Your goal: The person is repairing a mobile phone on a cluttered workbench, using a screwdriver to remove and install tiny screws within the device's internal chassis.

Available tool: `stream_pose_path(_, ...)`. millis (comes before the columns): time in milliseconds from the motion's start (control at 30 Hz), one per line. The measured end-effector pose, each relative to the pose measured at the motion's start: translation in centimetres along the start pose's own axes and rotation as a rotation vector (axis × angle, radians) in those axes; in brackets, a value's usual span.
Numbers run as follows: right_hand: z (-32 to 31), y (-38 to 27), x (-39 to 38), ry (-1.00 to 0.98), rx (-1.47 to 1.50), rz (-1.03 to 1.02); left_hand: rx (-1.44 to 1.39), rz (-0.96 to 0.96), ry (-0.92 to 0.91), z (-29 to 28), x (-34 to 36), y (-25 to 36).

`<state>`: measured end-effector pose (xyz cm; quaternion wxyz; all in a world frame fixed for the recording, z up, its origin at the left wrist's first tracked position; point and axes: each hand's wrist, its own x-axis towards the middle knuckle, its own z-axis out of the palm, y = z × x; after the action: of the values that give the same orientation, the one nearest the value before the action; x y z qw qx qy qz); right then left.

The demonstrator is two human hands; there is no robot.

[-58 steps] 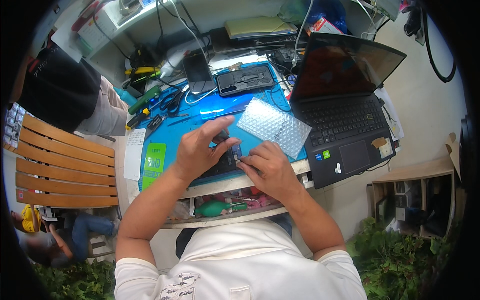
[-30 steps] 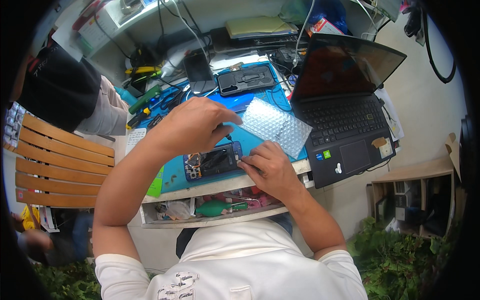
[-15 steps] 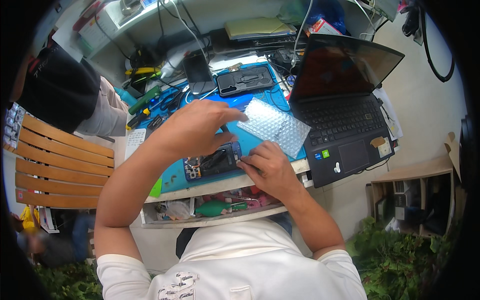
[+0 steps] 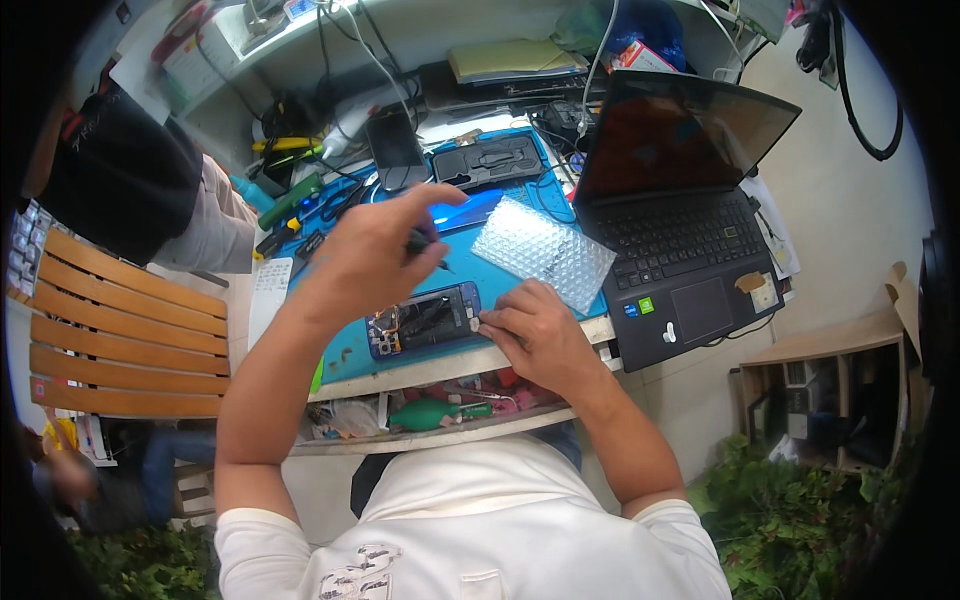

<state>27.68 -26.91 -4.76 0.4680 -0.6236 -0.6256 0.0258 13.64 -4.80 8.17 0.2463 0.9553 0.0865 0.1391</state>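
Observation:
An opened dark blue phone (image 4: 425,325), its inner parts showing, lies on the blue mat (image 4: 340,355). My left hand (image 4: 385,250) is raised above its upper edge, index finger stretched out, the others round a dark screwdriver-like tool (image 4: 420,242) with its thin tip downward. My right hand (image 4: 532,335) has its fingertips bunched at the phone's right end, on its edge beside a small pale part. Behind my hands are a clear bubble-wrap pouch (image 4: 545,255), a shiny blue sheet (image 4: 470,208) and a black phone case (image 4: 475,160).
An open laptop (image 4: 670,255) stands right. Tools (image 4: 280,215), an upright phone (image 4: 395,145) and cables crowd the back. A drawer of oddments (image 4: 435,412) is open below. A co-worker (image 4: 130,190) stands left near a slatted wooden chair (image 4: 125,330); another person (image 4: 110,480) sits lower left.
My left hand rose off the phone, uncovering it, then dipped and has now lifted again with the dark tool. My right hand stays at the phone's right end.

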Motion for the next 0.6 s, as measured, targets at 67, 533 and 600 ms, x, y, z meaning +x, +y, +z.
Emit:
stream_pose_path(67, 0.0, 0.0, 0.0, -0.002, 0.001, 0.012, -0.039, -0.136, 0.047, -0.6, -1.2, -0.3)
stream_pose_path(533, 0.1, 0.1, 0.1, 0.008, -0.002, 0.016, -0.375, -0.127, 0.463, 7.3, -4.1, -8.4)
stream_pose_path(600, 0.0, 0.0, 0.1, 0.005, 0.004, 0.019, -0.303, -0.081, 0.457, 7.6, -3.7, -8.6)
